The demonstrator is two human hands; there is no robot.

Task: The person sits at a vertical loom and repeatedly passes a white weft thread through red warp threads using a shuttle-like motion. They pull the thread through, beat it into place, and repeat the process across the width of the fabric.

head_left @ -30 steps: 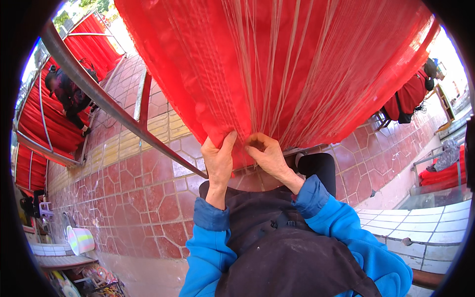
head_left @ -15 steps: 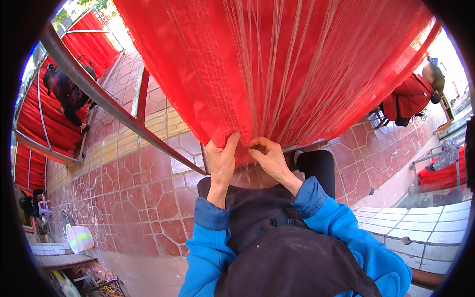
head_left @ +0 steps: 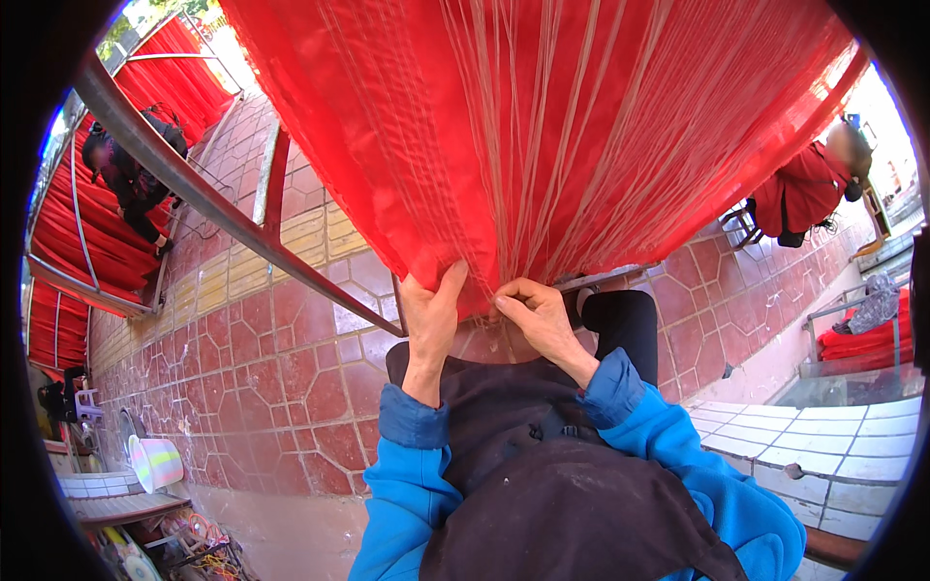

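Observation:
Red cloth (head_left: pixel 407 116) stretches above my hands, with many fine pale threads (head_left: pixel 542 155) fanning over it and gathering toward its lower edge. My left hand (head_left: pixel 431 315) is closed on that edge, thumb upright on the cloth. Just to its right, my right hand (head_left: pixel 542 320) is pinched at the gathered threads near the hem; its fingertips are small and partly hidden, so the exact strands between them are unclear. Blue sleeves and a dark apron (head_left: pixel 572 504) show below.
A metal rail (head_left: pixel 194 174) runs down the left. Beyond it, a person in dark clothes (head_left: pixel 136 174) is beside red-draped frames (head_left: pixel 68 242). A person in red (head_left: pixel 790 194) sits at right. Red paving (head_left: pixel 271 416), a pale bucket (head_left: pixel 155 463) and a white tiled ledge (head_left: pixel 804 436) surround me.
My right hand has shifted slightly right and down along the threads, while my left hand keeps its grip. The person at right has moved, with the head now more visible.

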